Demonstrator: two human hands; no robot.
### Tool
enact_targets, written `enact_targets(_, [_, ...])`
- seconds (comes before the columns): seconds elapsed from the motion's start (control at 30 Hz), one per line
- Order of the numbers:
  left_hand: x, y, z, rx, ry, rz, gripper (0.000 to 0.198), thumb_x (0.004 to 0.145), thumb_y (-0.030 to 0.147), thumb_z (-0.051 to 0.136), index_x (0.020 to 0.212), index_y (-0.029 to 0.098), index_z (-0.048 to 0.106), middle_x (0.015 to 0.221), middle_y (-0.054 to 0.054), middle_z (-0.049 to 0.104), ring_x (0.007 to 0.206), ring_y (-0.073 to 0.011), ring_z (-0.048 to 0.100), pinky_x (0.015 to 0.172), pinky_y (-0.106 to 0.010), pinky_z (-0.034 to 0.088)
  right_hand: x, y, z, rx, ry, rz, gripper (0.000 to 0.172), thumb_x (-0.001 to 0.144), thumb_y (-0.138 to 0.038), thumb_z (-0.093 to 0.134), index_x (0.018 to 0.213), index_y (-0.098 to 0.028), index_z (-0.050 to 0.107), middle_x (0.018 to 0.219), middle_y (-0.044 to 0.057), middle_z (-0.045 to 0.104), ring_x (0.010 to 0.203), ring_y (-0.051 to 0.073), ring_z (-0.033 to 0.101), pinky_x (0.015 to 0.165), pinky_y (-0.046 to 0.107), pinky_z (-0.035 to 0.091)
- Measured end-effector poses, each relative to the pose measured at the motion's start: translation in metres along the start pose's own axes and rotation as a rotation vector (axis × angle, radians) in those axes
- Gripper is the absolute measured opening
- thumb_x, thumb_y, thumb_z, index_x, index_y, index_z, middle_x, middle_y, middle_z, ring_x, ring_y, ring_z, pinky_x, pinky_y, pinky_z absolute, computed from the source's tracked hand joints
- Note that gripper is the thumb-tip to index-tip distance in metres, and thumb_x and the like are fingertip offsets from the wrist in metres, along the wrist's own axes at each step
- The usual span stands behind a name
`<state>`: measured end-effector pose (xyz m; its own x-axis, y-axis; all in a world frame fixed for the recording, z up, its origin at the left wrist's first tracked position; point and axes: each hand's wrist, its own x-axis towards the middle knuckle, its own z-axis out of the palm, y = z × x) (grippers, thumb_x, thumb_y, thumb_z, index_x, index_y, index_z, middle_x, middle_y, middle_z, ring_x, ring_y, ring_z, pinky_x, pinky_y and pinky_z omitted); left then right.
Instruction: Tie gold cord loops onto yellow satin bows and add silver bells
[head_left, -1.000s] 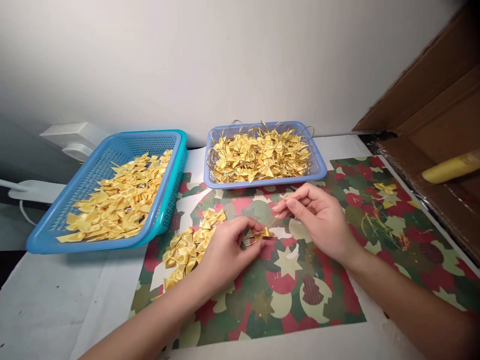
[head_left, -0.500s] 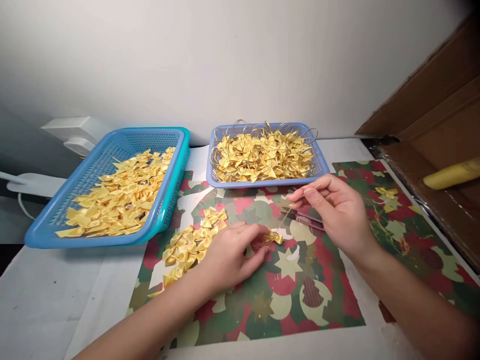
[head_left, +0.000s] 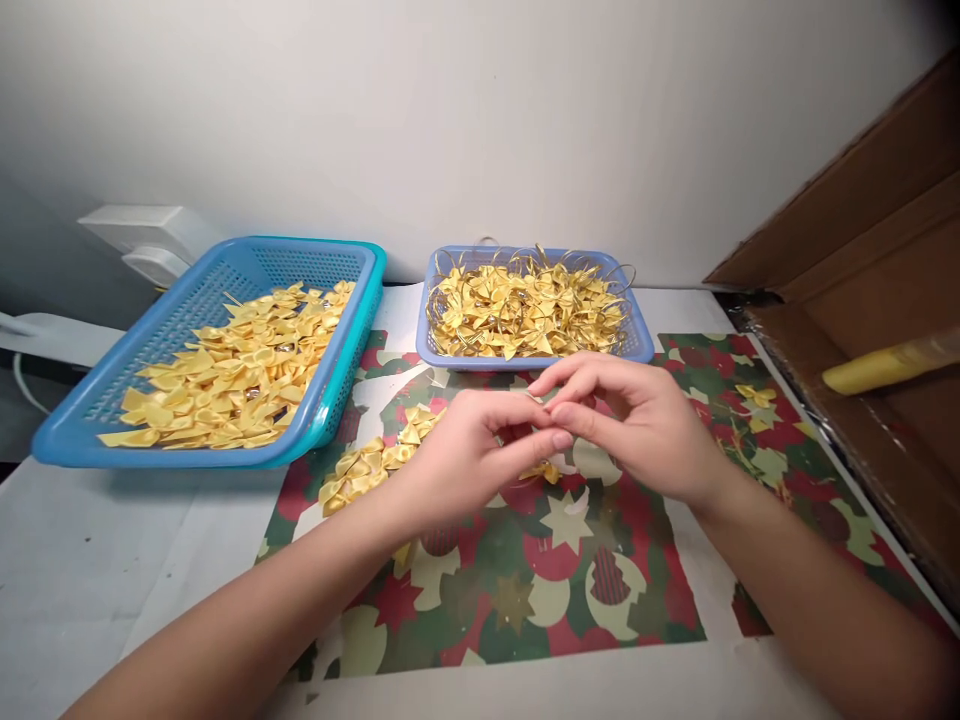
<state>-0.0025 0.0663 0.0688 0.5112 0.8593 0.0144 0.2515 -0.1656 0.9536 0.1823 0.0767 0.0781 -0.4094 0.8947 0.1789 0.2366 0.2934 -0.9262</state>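
Observation:
My left hand [head_left: 480, 440] and my right hand [head_left: 645, 425] meet at the fingertips above the patterned mat [head_left: 525, 600]. Both hands are closed in a pinch. Between my right fingers was a thin gold cord, now hidden by the fingers; what my left fingertips grip cannot be made out. Just below the meeting fingers a yellow ribbon bow [head_left: 550, 471] lies on the mat, partly covered by my left hand. Loose yellow bows [head_left: 356, 475] are heaped to the left, some of them behind my left hand and forearm.
Stacked blue and teal baskets [head_left: 64, 445] of yellow bows stand at left. A shallow blue basket [head_left: 536, 362] of bows with gold cord loops sits at the back. One bow [head_left: 756, 395] and thread scraps lie right. A cardboard box [head_left: 892, 270] borders the right side.
My right hand has moved left and my left hand up, so their fingertips now meet. The bow has slipped from plain view under them. The purple-handled snips are now hidden behind my right hand.

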Motion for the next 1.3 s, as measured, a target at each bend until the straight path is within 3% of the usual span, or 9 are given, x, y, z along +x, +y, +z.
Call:
enact_targets(0.1, [0.0, -0.006, 0.001, -0.115, 0.052, -0.062, 0.034, 0.091, 0.037, 0.055, 0.069, 0.017, 0.071, 0.064, -0.002, 0.063, 0.061, -0.0153, 0.056, 0.058, -0.025, 0.044, 0.001, 0.009, 0.003, 0.042, 0.045, 0.053, 0.008, 0.087, -0.03, 0.066, 0.09, -0.024, 0.069, 0.105, 0.005, 0.068, 0.092, 0.02, 0.065, 0.078, 0.033, 0.054])
enact_targets(0.17, [-0.002, -0.01, 0.002, -0.152, 0.095, -0.082, 0.032, 0.089, 0.039, 0.057, 0.073, 0.017, 0.074, 0.069, -0.002, 0.066, 0.062, -0.0144, 0.056, 0.056, -0.024, 0.042, -0.005, 0.019, 0.005, 0.048, 0.085, 0.1, 0.016, 0.086, -0.033, 0.067, 0.1, -0.024, 0.068, 0.102, 0.005, 0.068, 0.089, 0.019, 0.063, 0.076, 0.032, 0.054])
enact_targets(0.3, [-0.003, -0.012, 0.002, -0.255, 0.155, -0.113, 0.026, 0.089, 0.037, 0.059, 0.084, 0.02, 0.078, 0.081, -0.002, 0.073, 0.07, -0.0151, 0.061, 0.06, -0.023, 0.046, -0.019, 0.033, 0.009, -0.06, 0.013, 0.148, 0.011, 0.082, -0.031, 0.071, 0.089, -0.023, 0.068, 0.088, 0.003, 0.065, 0.081, 0.018, 0.061, 0.071, 0.03, 0.052])
enact_targets(0.47, [-0.002, -0.012, 0.005, -0.336, 0.176, -0.115, 0.024, 0.088, 0.035, 0.06, 0.086, 0.019, 0.078, 0.078, -0.002, 0.074, 0.074, -0.0169, 0.064, 0.063, -0.024, 0.049, -0.021, 0.032, 0.016, -0.193, -0.097, 0.151, 0.002, 0.081, -0.023, 0.071, 0.083, -0.022, 0.071, 0.09, 0.003, 0.069, 0.084, 0.019, 0.063, 0.075, 0.031, 0.051])
enact_targets(0.57, [-0.001, -0.014, 0.006, -0.327, 0.195, -0.123, 0.024, 0.087, 0.037, 0.062, 0.085, 0.02, 0.078, 0.082, -0.002, 0.075, 0.077, -0.0173, 0.065, 0.064, -0.023, 0.05, -0.018, 0.032, 0.018, -0.248, -0.141, 0.129, 0.01, 0.083, -0.017, 0.067, 0.075, -0.022, 0.072, 0.082, 0.002, 0.07, 0.079, 0.018, 0.064, 0.071, 0.03, 0.05])
enact_targets(0.83, [0.004, -0.016, 0.0, -0.336, 0.312, -0.124, 0.022, 0.086, 0.033, 0.063, 0.082, 0.019, 0.079, 0.08, -0.002, 0.076, 0.061, -0.0107, 0.056, 0.058, -0.021, 0.045, -0.018, 0.042, 0.015, -0.192, -0.246, 0.26, 0.014, 0.083, -0.032, 0.069, 0.077, -0.023, 0.078, 0.075, 0.003, 0.064, 0.067, 0.016, 0.061, 0.056, 0.028, 0.048])
enact_targets(1.1, [0.005, -0.019, -0.006, -0.337, 0.419, -0.123, 0.023, 0.084, 0.036, 0.065, 0.085, 0.018, 0.079, 0.078, -0.003, 0.075, 0.056, -0.0091, 0.049, 0.056, -0.021, 0.044, -0.019, 0.044, 0.012, -0.199, -0.303, 0.289, 0.013, 0.083, -0.031, 0.07, 0.076, -0.023, 0.078, 0.075, 0.002, 0.065, 0.069, 0.014, 0.061, 0.062, 0.028, 0.05])
enact_targets(1.3, [0.006, -0.022, -0.006, -0.346, 0.375, -0.136, 0.022, 0.085, 0.036, 0.065, 0.085, 0.019, 0.079, 0.081, -0.003, 0.077, 0.056, -0.0085, 0.051, 0.056, -0.02, 0.045, -0.015, 0.033, 0.002, -0.275, -0.336, 0.266, 0.014, 0.078, -0.03, 0.074, 0.09, -0.022, 0.076, 0.082, 0.002, 0.065, 0.076, 0.016, 0.061, 0.067, 0.029, 0.048])
